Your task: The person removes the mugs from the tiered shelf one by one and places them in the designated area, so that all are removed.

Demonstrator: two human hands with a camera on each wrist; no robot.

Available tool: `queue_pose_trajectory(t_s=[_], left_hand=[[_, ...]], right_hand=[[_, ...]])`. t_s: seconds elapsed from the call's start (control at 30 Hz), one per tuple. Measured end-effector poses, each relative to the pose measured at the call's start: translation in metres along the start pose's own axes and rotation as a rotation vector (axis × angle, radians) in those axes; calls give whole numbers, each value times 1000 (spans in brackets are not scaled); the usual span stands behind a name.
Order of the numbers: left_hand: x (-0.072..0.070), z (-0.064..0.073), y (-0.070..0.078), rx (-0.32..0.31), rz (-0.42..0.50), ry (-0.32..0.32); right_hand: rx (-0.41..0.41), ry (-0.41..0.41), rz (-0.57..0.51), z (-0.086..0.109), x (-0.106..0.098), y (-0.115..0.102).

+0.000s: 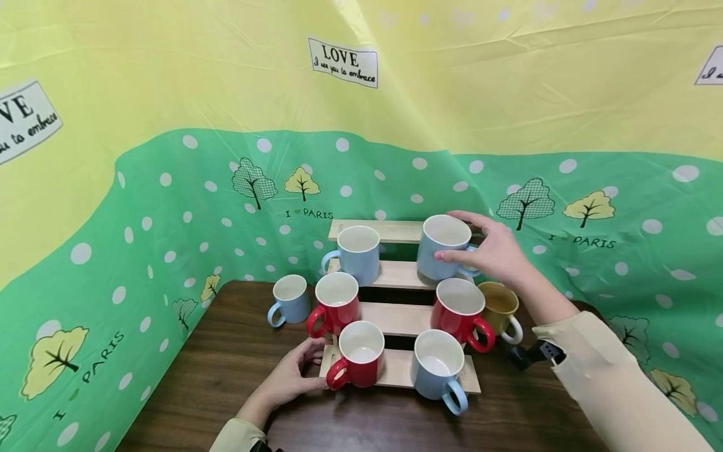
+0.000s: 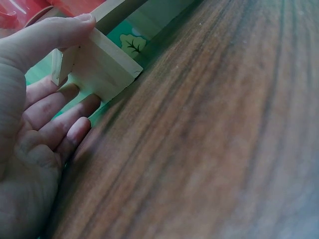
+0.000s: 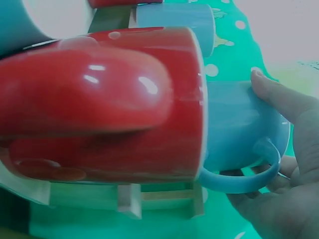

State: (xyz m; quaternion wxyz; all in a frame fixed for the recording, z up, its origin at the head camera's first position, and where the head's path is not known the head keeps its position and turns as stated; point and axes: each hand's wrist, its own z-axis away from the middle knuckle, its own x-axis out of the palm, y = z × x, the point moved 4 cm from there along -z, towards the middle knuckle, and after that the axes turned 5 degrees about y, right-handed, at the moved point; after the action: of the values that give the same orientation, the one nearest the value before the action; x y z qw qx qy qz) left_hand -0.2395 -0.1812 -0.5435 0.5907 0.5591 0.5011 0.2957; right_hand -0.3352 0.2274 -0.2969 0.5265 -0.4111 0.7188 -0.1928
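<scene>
My right hand (image 1: 499, 254) grips a light blue mug (image 1: 430, 245) by its body, thumb on the near side and fingers behind. The mug is over the right end of the rack's third board. In the right wrist view its handle (image 3: 244, 183) points toward the palm. At the lower left, my left hand (image 1: 289, 376) holds the end of the stepped wooden rack (image 1: 395, 319). The left wrist view shows the thumb over the rack's wooden end piece (image 2: 99, 64), with fingers curled below. Another light blue mug (image 1: 364, 263) stands at the third board's left end.
Red mugs stand on the second board, left (image 1: 341, 309) and right (image 1: 449, 317). On the front board are a red mug (image 1: 364, 370) and a blue mug (image 1: 429, 370). A smaller blue mug (image 1: 295, 306) and a yellow mug (image 1: 497, 307) flank the rack on the wooden table (image 1: 214, 351).
</scene>
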Motion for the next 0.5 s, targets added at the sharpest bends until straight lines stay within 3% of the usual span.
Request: queue_pose_trajectory(t_s=[0.3, 0.5], left_hand=[[0, 0, 0, -13, -10, 2], [-1, 0, -3, -15, -17, 5]], right_hand=[[48, 12, -42, -2, -14, -15], [4, 31, -38, -6, -21, -21]])
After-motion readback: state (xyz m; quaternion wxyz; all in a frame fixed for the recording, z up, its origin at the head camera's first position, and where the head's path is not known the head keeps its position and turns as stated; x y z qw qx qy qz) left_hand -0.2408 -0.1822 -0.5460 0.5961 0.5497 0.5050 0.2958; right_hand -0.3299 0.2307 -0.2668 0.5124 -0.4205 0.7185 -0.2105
